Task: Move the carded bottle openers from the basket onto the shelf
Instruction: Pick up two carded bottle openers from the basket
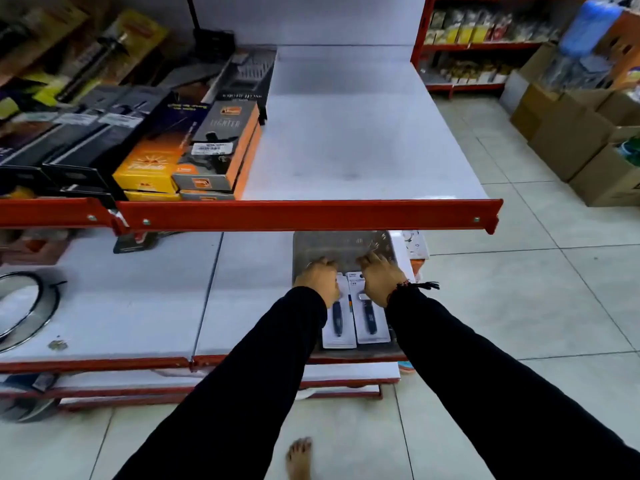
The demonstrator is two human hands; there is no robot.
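A grey basket (343,242) sits on the lower shelf (138,306), under the red lip of the upper shelf (346,150). Two white-carded bottle openers with dark blue handles lie side by side in it: a left card (338,323) and a right card (370,320). My left hand (318,280) covers the top of the left card, fingers curled over its far edge. My right hand (381,278), with a dark thread bracelet at the wrist, grips the top of the right card the same way. The cards' upper halves are hidden.
Boxed lighters (221,147) and other dark packaged goods (86,133) fill the upper shelf's left half. A round metal ring (31,310) lies at the lower shelf's left. Cardboard boxes (575,133) stand on the tiled floor at right. My bare foot (299,459) shows below.
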